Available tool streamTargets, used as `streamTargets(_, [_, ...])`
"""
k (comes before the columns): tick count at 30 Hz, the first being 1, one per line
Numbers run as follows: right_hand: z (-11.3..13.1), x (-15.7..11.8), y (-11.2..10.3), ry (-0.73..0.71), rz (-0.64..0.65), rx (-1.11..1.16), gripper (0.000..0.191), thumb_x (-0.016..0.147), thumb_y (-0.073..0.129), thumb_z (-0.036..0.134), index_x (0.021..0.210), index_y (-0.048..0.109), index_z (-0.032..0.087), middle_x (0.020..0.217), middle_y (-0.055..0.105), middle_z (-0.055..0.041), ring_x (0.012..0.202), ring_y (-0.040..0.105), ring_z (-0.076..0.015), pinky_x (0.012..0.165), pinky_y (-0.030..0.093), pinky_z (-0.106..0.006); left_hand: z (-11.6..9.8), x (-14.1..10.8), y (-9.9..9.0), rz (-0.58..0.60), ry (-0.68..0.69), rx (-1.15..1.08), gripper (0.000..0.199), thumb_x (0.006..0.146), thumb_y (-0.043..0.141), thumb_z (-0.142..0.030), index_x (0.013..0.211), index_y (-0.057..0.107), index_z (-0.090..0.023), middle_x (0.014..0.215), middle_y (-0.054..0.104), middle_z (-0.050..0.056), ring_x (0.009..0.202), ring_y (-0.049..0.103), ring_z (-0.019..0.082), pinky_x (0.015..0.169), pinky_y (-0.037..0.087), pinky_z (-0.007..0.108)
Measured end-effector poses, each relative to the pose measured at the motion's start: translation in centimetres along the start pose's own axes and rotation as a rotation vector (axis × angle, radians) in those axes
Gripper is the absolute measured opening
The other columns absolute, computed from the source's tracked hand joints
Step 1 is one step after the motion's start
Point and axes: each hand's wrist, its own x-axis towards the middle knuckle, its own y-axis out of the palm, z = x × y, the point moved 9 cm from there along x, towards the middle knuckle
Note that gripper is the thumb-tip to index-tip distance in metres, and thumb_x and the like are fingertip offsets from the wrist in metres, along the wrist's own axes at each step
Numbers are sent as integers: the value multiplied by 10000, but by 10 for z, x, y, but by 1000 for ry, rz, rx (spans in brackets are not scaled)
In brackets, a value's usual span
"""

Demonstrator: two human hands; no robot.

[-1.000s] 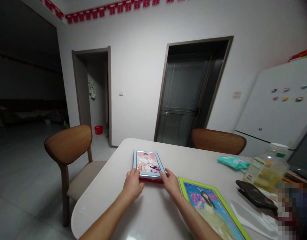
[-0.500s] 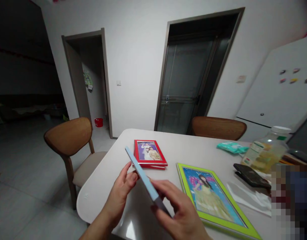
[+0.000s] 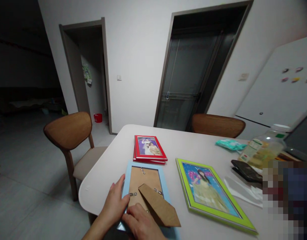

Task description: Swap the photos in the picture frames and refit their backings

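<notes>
A light-blue picture frame (image 3: pixel 126 186) lies back side up at the table's near edge. Its brown backing board (image 3: pixel 143 178) has small metal clips (image 3: pixel 158 191) around it, and the brown stand flap (image 3: pixel 160 206) sticks up from the board. My left hand (image 3: pixel 115 200) is closed on the frame's left side, thumb over the edge. My right hand (image 3: pixel 140 220) has curled fingers pressed to the lower left of the frame; what lies under the fingertips is hidden. Just beyond are stacked red picture frames (image 3: pixel 150 157) with a wedding photo on top.
A green picture frame (image 3: pixel 190 200) lies face up on the right of the white table (image 3: pixel 103 176). Behind it are a teal packet (image 3: pixel 231 144), a bottle (image 3: pixel 265 150), a dark object (image 3: pixel 246 171) and white paper (image 3: pixel 241 193). Wooden chairs (image 3: pixel 68 131) stand around.
The light-blue frame went from being held up edge-on to lying with its back upward. My right hand moved from its right end to its lower left; my left hand stays at the left side.
</notes>
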Motion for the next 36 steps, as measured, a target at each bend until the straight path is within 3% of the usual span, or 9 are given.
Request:
streamTargets(3, [5, -5, -15, -53, -25, 46, 301, 656, 547, 189, 956, 561, 197, 874, 587, -56, 791, 513, -179, 651, 444, -263, 3, -3, 7, 2, 44, 175, 561, 666, 415, -143, 1223, 360, -107, 1246, 449, 105, 1152, 391, 212, 1015, 191, 416])
streamTargets(6, [8, -18, -60, -88, -174, 59, 355, 672, 556, 232, 1022, 521, 180, 1003, 561, -93, 893, 499, -198, 761, 427, -310, 0, -6, 9, -14, 98, 235, 516, 711, 380, -150, 1227, 358, -133, 1258, 440, 83, 1171, 366, 186, 1016, 197, 416])
streamTargets(8, [-8, -28, -85, 45, -229, -6, 241, 718, 498, 211, 950, 555, 180, 979, 566, -108, 886, 505, -213, 762, 426, -351, -2, -8, 9, -14, 109, 250, 509, 725, 375, -159, 1232, 350, -132, 1266, 430, 80, 1172, 364, 179, 1020, 196, 408])
streamTargets(10, [-32, -38, -93, 224, -193, -32, 179, 752, 441, 189, 856, 587, 184, 915, 577, -103, 833, 520, -209, 718, 440, -352, -1, -8, 9, -2, 98, 262, 507, 731, 374, -168, 1235, 346, -117, 1269, 423, 90, 1173, 364, 185, 1022, 195, 408])
streamTargets(13, [-60, -48, -85, 348, -100, 17, 213, 775, 391, 172, 796, 603, 179, 859, 576, -89, 798, 522, -185, 703, 444, -317, -3, -8, 9, 12, 96, 274, 526, 721, 391, -181, 1238, 341, -95, 1271, 417, 109, 1177, 357, 203, 1022, 191, 419])
streamTargets(21, [-124, -40, -78, 542, -132, -50, 191, 690, 472, 133, 801, 626, 154, 934, 549, -96, 898, 469, -205, 805, 377, -306, -5, -10, 10, 37, 108, 259, 579, 676, 427, -173, 1239, 338, -76, 1288, 391, 113, 1187, 343, 210, 1025, 200, 397])
streamTargets(31, [-129, -22, -75, 526, -137, -79, 239, 727, 401, 111, 765, 634, 150, 845, 553, -84, 826, 467, -182, 756, 377, -272, -2, -9, 8, 7, 79, 196, 581, 654, 437, -166, 1230, 368, -129, 1288, 400, 72, 1182, 352, 206, 1023, 212, 374])
streamTargets(36, [-126, -20, -75, 480, -94, -98, 239, 686, 441, 101, 795, 648, 147, 910, 547, -95, 896, 454, -200, 794, 367, -276, -1, -9, 8, -4, 99, 181, 581, 654, 438, -163, 1229, 369, -117, 1278, 412, 86, 1177, 359, 201, 1017, 224, 372])
